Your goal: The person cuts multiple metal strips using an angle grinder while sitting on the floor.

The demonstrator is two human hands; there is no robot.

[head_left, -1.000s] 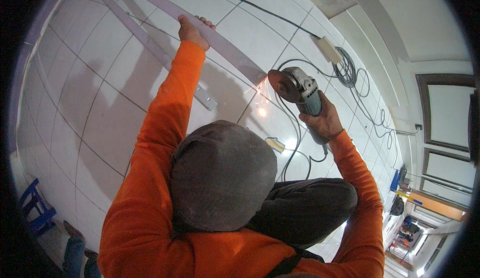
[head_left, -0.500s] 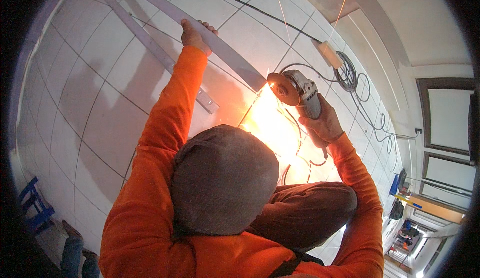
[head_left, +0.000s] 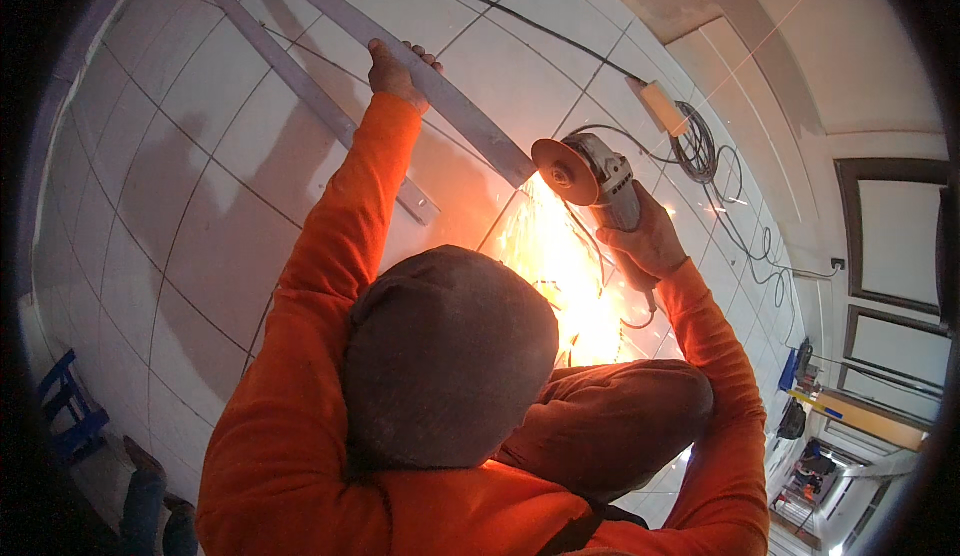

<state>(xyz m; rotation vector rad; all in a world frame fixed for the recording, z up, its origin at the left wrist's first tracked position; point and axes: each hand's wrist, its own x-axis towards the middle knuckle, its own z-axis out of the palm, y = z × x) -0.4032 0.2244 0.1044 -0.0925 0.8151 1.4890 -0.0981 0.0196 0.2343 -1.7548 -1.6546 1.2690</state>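
Observation:
My left hand point(head_left: 393, 72) is closed around a long grey flat metal bar point(head_left: 465, 116), which slants from the upper left toward the middle. In my right hand point(head_left: 650, 239) is an angle grinder point(head_left: 612, 178), gripped by its body. Its reddish-brown disc point(head_left: 563, 172) meets the bar's near end, and bright orange sparks point(head_left: 560, 276) pour from there down to the floor. A second metal bar point(head_left: 300, 96) lies on the tiles left of the held one, passing beneath my left forearm. A dark cap point(head_left: 450, 356) hides part of the floor.
Off to the right lie a coiled black cable point(head_left: 697, 144) and an orange-tan block point(head_left: 663, 108). A dark cord point(head_left: 490, 1) crosses the white tiled floor. At lower left are a blue chair point(head_left: 70, 411) and another person's legs point(head_left: 143, 506). Panelled doors point(head_left: 900, 236) stand at right.
The spark glow has thinned from a white glare into separate streaks, with some sparks scattered rightward. My left hand and the bar have shifted very slightly to the right.

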